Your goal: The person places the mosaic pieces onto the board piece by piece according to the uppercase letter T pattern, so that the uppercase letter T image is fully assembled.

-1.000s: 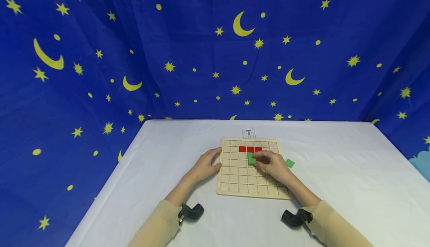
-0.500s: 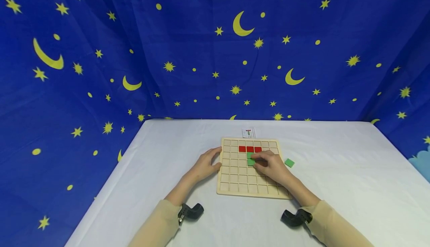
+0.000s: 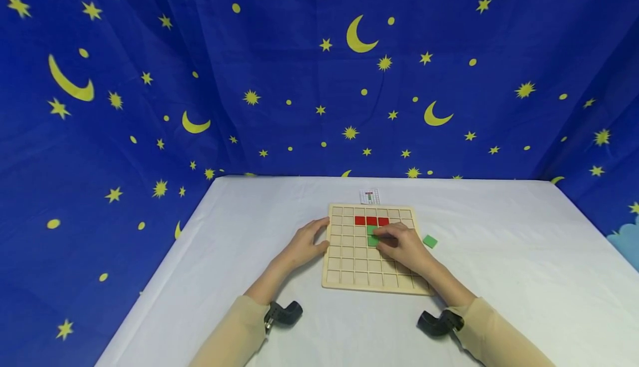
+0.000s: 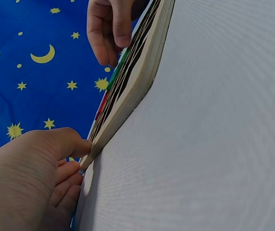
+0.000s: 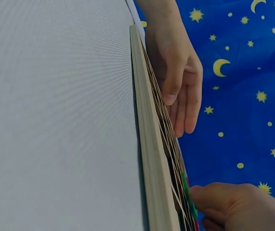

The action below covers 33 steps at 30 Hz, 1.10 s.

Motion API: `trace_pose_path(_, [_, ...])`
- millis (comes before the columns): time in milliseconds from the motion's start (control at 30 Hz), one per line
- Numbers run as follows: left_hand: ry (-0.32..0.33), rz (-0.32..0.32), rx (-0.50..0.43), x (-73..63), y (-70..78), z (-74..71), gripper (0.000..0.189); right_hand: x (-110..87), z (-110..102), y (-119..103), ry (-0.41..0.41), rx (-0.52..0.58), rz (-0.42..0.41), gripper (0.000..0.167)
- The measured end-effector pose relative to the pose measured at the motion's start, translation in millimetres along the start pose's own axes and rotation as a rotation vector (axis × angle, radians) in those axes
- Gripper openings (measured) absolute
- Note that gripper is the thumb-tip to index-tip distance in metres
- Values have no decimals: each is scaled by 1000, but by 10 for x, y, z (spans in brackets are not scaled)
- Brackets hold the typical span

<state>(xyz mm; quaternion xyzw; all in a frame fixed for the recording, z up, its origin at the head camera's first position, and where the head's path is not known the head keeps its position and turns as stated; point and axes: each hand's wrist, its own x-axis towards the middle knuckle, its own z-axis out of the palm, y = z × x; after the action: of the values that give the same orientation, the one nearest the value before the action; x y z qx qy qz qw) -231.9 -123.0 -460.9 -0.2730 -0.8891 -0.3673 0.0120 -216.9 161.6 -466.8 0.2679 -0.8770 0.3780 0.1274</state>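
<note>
A light wooden grid board (image 3: 347, 277) lies on the table in the head view. Three red tiles (image 3: 360, 220) form a row in its upper part. Below the middle one, two green tiles (image 3: 371, 230) sit in a column. My right hand (image 3: 406, 248) holds the lower green tile (image 3: 372, 241) between thumb and forefinger, covering its right side. Along the board's left edge rests my left hand (image 3: 302, 246), thumb and fingers spread and touching the rim; the left wrist view shows its thumb (image 4: 75, 144) against the wood. Another green tile (image 3: 430, 241) lies right of the board.
A small card (image 3: 370, 196) with a printed red and green grid pattern lies just behind the board. White cloth covers the table (image 3: 499, 256). A blue curtain (image 3: 299, 67) with stars and moons hangs behind and at the sides.
The lower green tile has settled slightly into its cell under my right hand since one second ago. Since half a second ago both hands look still. My left hand has not moved.
</note>
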Motion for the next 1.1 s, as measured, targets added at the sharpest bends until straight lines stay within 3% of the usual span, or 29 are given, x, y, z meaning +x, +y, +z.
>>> trace_pose_path(167, [18, 39, 18, -3, -3, 1, 57, 57, -92, -58, -15, 228, 142, 27])
trace_pose_path(367, [-10, -23, -11, 2, 0, 3, 59, 134, -312, -302, -29, 344, 284, 30])
trace_pose_path(567, [-17, -38, 5, 10, -5, 7, 60, 100, -592, -485, -10, 343, 308, 31])
trace_pose_path(767, [-6, -41, 5, 5, -8, 8, 60, -24, -720, -74, 45, 260, 303, 35])
trace_pose_path(1100, [-11, -32, 9, 16, -13, 17, 60, -217, -937, 159, 126, 161, 332, 37])
